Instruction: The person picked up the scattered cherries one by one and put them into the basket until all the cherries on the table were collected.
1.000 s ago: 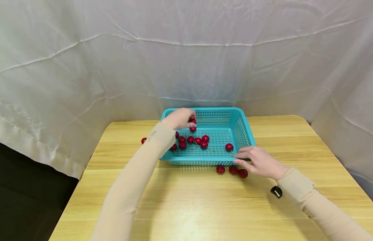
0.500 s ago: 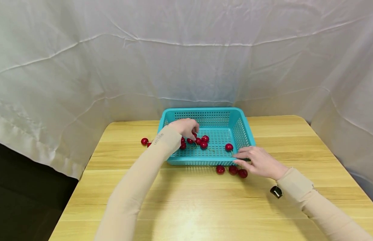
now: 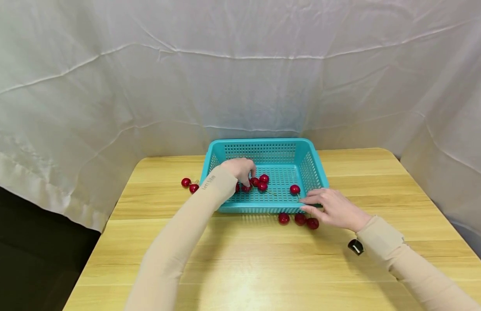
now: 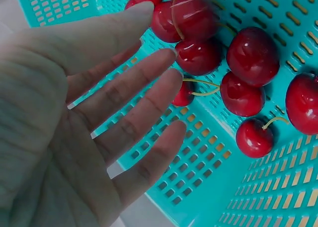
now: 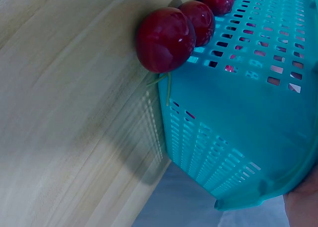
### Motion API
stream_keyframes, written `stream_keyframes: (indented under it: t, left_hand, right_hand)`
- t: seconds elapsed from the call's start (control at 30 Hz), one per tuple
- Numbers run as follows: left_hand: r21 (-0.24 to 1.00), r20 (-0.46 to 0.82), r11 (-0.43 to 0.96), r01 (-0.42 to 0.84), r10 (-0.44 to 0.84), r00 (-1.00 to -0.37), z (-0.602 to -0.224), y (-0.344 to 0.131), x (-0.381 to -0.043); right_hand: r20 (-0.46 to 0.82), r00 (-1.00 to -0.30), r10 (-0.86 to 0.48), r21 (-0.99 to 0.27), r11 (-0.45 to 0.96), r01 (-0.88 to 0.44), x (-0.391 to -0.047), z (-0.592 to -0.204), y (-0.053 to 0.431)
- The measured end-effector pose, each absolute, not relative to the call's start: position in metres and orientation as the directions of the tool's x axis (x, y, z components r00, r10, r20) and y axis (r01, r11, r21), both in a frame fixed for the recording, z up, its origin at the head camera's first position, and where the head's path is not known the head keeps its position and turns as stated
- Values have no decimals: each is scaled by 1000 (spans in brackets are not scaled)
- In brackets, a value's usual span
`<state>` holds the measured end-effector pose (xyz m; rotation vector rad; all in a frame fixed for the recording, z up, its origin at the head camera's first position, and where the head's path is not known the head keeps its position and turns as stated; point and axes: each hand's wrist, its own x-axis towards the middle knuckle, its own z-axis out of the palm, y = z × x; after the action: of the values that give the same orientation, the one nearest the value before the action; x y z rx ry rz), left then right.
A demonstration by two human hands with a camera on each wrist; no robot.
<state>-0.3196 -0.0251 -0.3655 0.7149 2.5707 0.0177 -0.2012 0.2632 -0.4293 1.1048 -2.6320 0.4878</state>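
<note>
My left hand (image 3: 240, 168) is lowered inside the turquoise basket (image 3: 263, 207), over a cluster of dark red cherries (image 3: 262, 186). In the left wrist view, its fingers are extended and spread apart, with the thumb tip beside the cherries (image 4: 198, 55); nothing is held. A lone cherry (image 3: 294, 189) lies in the basket's right part. My right hand (image 3: 337, 209) grips the front right corner of the rim, fingers over it and thumb outside. Only a bit of that hand shows in the right wrist view, beside the basket wall (image 5: 233, 108).
Three cherries (image 3: 300, 219) lie on the wooden table (image 3: 240, 259) against the basket's front, below my right hand. Two more cherries (image 3: 194, 188) sit left of the basket. Behind the table hangs a pale curtain (image 3: 240, 86).
My left hand has come down into the basket from near its back left, bringing cherries to the cluster and letting them go. The right hand stays on the rim.
</note>
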Motion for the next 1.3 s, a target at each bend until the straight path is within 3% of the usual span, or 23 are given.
stream_keyframes:
  t: [0.3, 0.9, 1.3]
  left_hand:
    - [84, -401, 857, 508, 496, -771, -357, -28, -317]
    - [146, -323, 858, 492, 512, -796, -325, -54, -319]
    - [148, 29, 865, 479, 480, -877, -325, -104, -313]
  right_hand:
    - [345, -674, -654, -203, 649, -733, -202, -427, 261]
    - [356, -673, -648, -195, 653, -732, -204, -430, 263]
    - [418, -638, -647, -194, 622, -758, -202, -434, 263]
